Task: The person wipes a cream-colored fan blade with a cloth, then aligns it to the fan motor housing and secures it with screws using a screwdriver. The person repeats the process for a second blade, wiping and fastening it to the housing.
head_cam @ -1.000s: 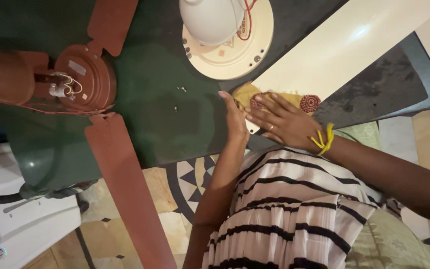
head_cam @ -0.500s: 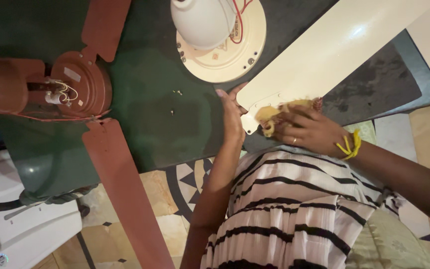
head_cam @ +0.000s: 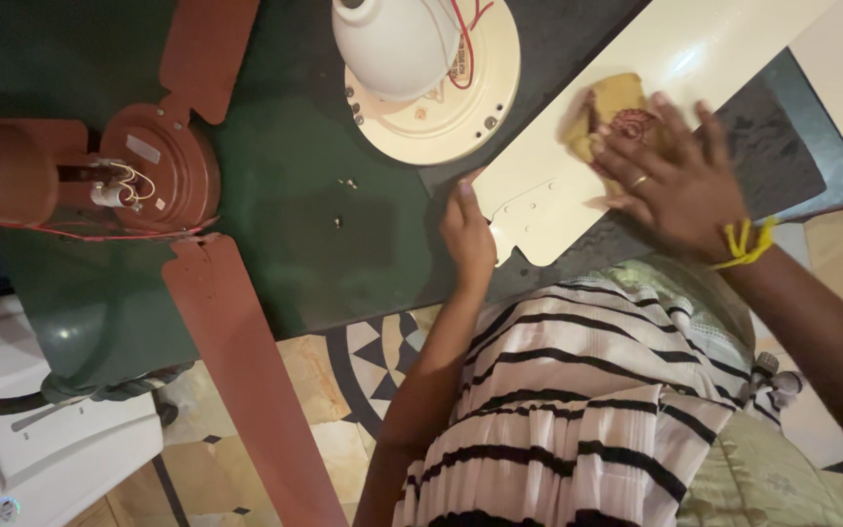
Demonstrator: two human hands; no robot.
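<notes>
A long cream fan blade (head_cam: 704, 54) lies slanted across the dark green table (head_cam: 295, 234). My right hand (head_cam: 680, 181) presses a crumpled yellow cloth (head_cam: 605, 109) flat on the blade, fingers spread over it; a yellow band circles the wrist. My left hand (head_cam: 467, 232) grips the blade's bracket end at its near edge, holding it against the table. Just left of the blade sits a cream ceiling fan motor (head_cam: 412, 59) with red wires on top.
A brown ceiling fan motor (head_cam: 153, 166) with brown blades (head_cam: 246, 390) lies on the table's left side, one blade overhanging the near edge. Small screws (head_cam: 348, 182) lie loose mid-table. A white cabinet (head_cam: 60, 459) and patterned floor tiles (head_cam: 368, 356) are below.
My right hand has slid the yellow cloth up along the cream blade, away from its bracket end. My left hand has stayed at the blade's end.
</notes>
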